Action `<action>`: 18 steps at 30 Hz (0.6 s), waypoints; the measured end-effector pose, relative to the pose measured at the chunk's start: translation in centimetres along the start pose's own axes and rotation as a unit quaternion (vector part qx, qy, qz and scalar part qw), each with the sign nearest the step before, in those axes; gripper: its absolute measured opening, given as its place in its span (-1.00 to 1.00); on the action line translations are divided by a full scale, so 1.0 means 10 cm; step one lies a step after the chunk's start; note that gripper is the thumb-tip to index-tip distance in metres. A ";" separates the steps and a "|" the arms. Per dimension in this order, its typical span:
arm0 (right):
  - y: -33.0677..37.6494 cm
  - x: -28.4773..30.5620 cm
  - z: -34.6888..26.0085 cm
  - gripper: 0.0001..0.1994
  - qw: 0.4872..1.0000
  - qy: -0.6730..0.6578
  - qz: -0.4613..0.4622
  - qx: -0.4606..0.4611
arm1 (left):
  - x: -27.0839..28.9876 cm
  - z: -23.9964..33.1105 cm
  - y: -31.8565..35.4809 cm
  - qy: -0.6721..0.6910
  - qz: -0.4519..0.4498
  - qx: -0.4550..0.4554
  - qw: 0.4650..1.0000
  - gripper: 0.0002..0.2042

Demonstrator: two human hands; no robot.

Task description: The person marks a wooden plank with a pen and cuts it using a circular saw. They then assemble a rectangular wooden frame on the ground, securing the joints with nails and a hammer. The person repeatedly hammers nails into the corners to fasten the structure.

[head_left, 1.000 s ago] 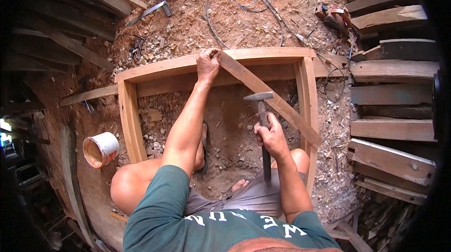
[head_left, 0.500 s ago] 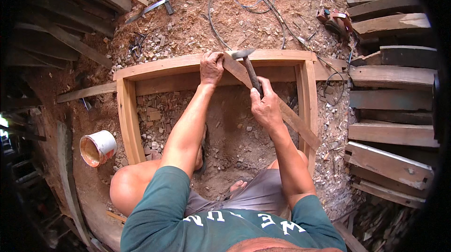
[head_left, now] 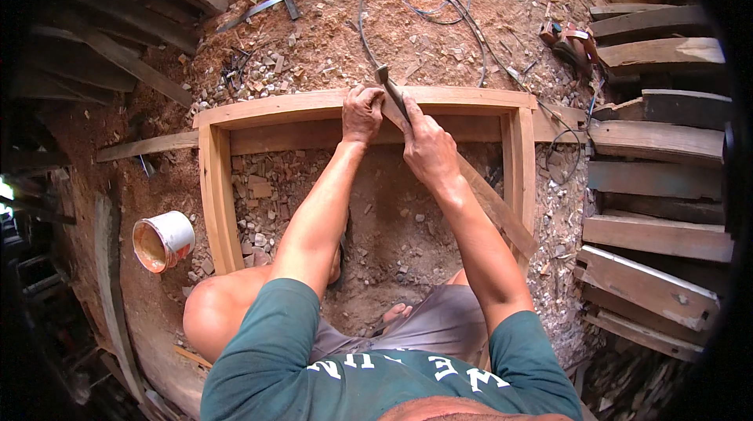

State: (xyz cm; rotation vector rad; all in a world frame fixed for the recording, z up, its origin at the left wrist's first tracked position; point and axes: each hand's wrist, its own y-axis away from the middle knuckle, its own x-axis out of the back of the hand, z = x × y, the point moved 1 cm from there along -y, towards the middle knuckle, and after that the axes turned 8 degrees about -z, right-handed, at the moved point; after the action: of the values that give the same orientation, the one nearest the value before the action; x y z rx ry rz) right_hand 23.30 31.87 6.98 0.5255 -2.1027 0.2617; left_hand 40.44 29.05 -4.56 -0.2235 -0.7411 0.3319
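Several white capital letters ran across the front of the green shirt, the middle ones hard to make out. At left, a white bucket lay tipped on the floor, its side bearing a reddish patch too small to read. The right hand was wrapped around the handle of a hammer, whose head stood just beside the left fingers; whether it touched anything could not be told. The left hand had its fingers bunched at the upper end of a wooden slat; I could not tell whether they pinched something. That slat slanted across a wooden frame, from the far rail down to the right-hand side piece.
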 end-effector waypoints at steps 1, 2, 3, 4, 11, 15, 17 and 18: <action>0.01 0.02 -0.04 -0.55 1.000 -0.014 0.022 0.010 | 0.01 0.00 0.00 0.000 0.004 -0.001 1.000 -0.90; 0.00 0.00 0.00 -0.54 1.000 0.001 -0.004 -0.004 | 0.01 0.01 -0.01 0.025 -0.008 0.006 1.000 -0.91; -0.03 -0.04 0.06 -0.54 0.999 0.016 -0.029 -0.019 | 0.00 0.02 0.00 0.020 -0.008 0.008 1.000 -0.91; -0.02 -0.06 0.11 -0.53 0.998 0.031 -0.054 -0.033 | -0.01 0.04 0.01 0.014 -0.008 0.010 1.000 -0.91; 0.25 0.22 0.19 -0.60 0.980 -0.103 -0.043 -0.164 | -0.05 0.35 0.26 0.096 0.076 0.276 0.953 -0.58; 0.40 0.29 0.16 -0.64 0.980 -0.181 -0.005 -0.082 | -0.35 0.42 0.68 0.159 0.019 0.382 0.910 -0.53; 0.43 0.29 0.16 -0.59 0.984 -0.174 0.007 -0.041 | -0.41 0.39 0.64 0.233 -0.013 0.400 0.887 -0.59; 0.42 0.28 0.19 -0.57 0.989 -0.142 0.003 -0.032 | -0.42 0.39 0.63 0.254 -0.010 0.396 0.882 -0.60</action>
State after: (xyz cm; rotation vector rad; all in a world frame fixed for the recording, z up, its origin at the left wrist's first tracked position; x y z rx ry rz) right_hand 18.61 34.12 8.30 0.5440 -2.3801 0.1268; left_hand 33.47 33.64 -6.40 0.4668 -0.0461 0.5056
